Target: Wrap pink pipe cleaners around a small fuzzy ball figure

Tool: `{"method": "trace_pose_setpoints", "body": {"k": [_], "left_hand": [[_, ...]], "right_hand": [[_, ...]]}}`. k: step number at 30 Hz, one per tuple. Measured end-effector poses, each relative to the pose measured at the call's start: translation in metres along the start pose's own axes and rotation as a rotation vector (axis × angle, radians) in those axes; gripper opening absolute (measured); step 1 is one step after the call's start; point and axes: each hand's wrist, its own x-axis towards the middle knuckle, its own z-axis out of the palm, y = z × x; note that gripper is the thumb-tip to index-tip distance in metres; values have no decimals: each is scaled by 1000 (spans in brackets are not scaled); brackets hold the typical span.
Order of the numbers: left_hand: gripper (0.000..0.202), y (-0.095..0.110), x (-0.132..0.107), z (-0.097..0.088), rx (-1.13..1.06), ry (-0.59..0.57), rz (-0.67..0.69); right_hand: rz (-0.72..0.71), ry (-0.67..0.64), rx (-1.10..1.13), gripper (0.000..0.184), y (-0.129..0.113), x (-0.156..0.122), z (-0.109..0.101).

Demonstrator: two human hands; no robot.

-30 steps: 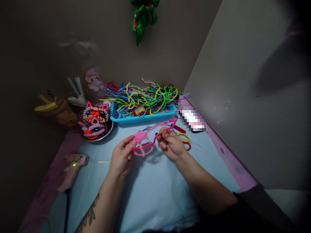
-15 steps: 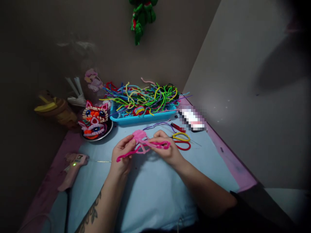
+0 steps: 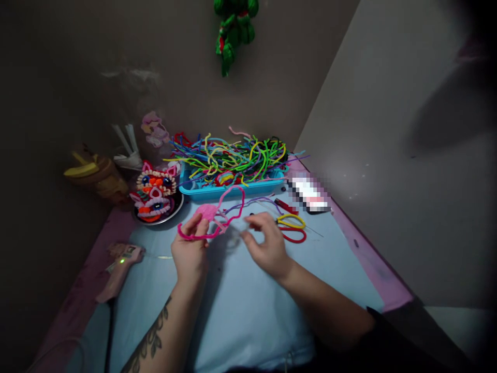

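My left hand (image 3: pixel 191 248) pinches a pink pipe-cleaner piece (image 3: pixel 205 211) between thumb and fingers, above the table. The piece has a flat round pink part, with darker pink stems bent into a loop that reaches up and to the right. A paler pink strand crosses near its middle. To the right of this piece, and apart from it, my right hand (image 3: pixel 267 243) is open, with a gap between thumb and forefinger and nothing seen in it. Scissors (image 3: pixel 293 223) with one yellow and one red handle lie just beyond my right hand.
A blue tray (image 3: pixel 229 191) heaped with coloured pipe cleaners (image 3: pixel 233 155) stands at the back. Left of it, a bowl (image 3: pixel 159 221) holds fuzzy animal-face figures (image 3: pixel 155 191). A pink glue gun (image 3: pixel 122 269) with a lit green light lies at left. A phone (image 3: pixel 310 192) lies back right.
My right hand has let go of the pink piece and drawn away from it. The bent stems have sprung up into a loop. My left hand has shifted slightly left, still holding the piece.
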Motion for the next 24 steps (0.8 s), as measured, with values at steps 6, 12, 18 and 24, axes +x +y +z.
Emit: {"method": "trace_pose_setpoints", "body": {"k": [6, 12, 18, 24], "left_hand": [[39, -12, -18, 6, 59, -80, -17], [31, -21, -17, 5, 111, -136, 32], [39, -27, -4, 1, 140, -80, 20], [41, -27, 5, -1, 62, -45, -9]], "right_hand": [[-218, -288, -258, 18, -16, -6, 12], [-420, -225, 33, 24, -24, -9, 10], [-558, -560, 477, 27, -50, -7, -5], [-297, -465, 265, 42, -30, -4, -2]]}}
